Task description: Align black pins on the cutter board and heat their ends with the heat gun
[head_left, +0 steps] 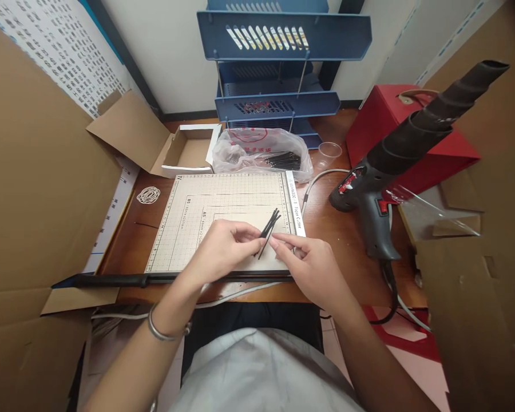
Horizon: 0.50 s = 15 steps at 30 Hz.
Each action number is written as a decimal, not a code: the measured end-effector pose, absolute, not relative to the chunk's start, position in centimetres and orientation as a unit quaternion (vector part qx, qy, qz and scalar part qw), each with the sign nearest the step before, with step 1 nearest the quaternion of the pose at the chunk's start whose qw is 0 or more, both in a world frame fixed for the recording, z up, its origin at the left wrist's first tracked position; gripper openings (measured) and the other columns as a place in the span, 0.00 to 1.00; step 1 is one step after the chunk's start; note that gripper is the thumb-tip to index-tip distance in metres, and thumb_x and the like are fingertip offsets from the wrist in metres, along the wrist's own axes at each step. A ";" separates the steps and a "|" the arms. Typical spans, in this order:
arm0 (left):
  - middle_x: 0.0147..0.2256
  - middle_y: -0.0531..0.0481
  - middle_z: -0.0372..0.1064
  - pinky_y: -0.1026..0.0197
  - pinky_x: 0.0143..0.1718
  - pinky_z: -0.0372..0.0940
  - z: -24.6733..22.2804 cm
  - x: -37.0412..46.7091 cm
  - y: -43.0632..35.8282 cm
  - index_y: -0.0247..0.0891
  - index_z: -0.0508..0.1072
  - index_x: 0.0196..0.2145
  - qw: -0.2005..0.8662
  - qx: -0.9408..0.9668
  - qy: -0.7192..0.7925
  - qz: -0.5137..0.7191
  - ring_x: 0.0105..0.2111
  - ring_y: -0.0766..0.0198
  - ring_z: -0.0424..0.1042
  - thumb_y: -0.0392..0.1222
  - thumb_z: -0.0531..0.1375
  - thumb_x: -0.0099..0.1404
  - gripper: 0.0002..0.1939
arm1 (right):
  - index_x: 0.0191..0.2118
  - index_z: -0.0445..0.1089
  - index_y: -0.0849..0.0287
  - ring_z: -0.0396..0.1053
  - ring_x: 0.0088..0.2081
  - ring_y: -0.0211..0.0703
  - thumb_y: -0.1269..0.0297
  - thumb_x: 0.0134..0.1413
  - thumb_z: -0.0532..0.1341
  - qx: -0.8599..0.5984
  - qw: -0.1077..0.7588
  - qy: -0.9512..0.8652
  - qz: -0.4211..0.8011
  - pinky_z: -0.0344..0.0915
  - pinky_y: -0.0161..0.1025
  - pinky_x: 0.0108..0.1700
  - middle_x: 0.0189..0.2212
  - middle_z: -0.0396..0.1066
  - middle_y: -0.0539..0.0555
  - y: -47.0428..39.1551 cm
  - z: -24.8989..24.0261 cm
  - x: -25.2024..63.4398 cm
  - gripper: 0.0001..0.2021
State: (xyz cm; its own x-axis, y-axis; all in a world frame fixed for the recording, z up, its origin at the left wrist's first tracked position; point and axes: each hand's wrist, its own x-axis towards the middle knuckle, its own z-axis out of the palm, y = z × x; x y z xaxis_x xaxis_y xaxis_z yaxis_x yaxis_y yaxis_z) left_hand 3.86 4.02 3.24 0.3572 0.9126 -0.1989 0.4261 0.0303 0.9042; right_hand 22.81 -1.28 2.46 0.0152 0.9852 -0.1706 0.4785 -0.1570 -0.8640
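Observation:
My left hand (pixel 227 246) pinches a small bundle of thin black strips (pixel 271 222) between thumb and fingers. They fan out a little toward the upper right. My right hand (pixel 311 263) is closed at its fingertips on one thin black strip (pixel 264 247) beside the bundle; whether they are tubes or ties I cannot tell. Both hands are above a paper cutter (pixel 184 217) with a printed grid, whose black handle (pixel 111 280) points left. Behind it, a clear plastic bag (pixel 240 157) holds many more black strips (pixel 285 163).
A dark heat gun (pixel 377 194) stands at the right, near a red box (pixel 369 109). An open cardboard box (pixel 193 149), a clear cup (pixel 329 151) and blue trays (pixel 283 37) are at the back. A white coil (pixel 148 195) lies left. Cardboard walls (pixel 34 171) flank the desk.

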 end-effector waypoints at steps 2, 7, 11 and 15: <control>0.33 0.47 0.81 0.60 0.35 0.72 2.5 4.3 2.4 0.37 0.83 0.35 0.579 0.577 0.490 0.303 0.32 0.59 0.78 0.47 0.68 0.61 0.11 | 0.41 0.82 0.57 0.65 0.28 0.39 0.47 0.62 0.61 -0.609 0.346 -0.549 0.456 0.61 0.35 0.33 0.27 0.74 0.49 -0.9 2.3 22.7 0.19; 0.35 0.46 0.82 0.59 0.38 0.74 1.3 6.0 0.0 0.37 0.84 0.36 0.638 0.482 0.473 0.370 0.34 0.60 0.79 0.46 0.69 0.61 0.11 | 0.26 0.77 0.58 0.66 0.33 0.38 0.54 0.61 0.64 -0.516 0.396 -0.526 0.548 0.63 0.34 0.38 0.25 0.69 0.49 -0.4 2.6 22.6 0.16; 0.34 0.48 0.81 0.58 0.38 0.75 1.4 5.9 -0.1 0.37 0.85 0.38 0.640 0.490 0.467 0.363 0.33 0.60 0.77 0.48 0.68 0.63 0.12 | 0.26 0.75 0.60 0.52 0.26 0.32 0.51 0.60 0.65 -0.497 0.404 -0.505 0.578 0.54 0.33 0.31 0.20 0.58 0.45 0.0 2.5 22.5 0.18; 0.33 0.49 0.79 0.59 0.36 0.73 1.3 5.3 0.0 0.38 0.83 0.38 0.562 0.577 0.482 0.345 0.32 0.61 0.77 0.52 0.60 0.71 0.16 | 0.22 0.68 0.60 0.45 0.24 0.31 0.48 0.58 0.67 -0.516 0.431 -0.478 0.565 0.48 0.35 0.28 0.19 0.49 0.44 0.4 2.0 22.9 0.22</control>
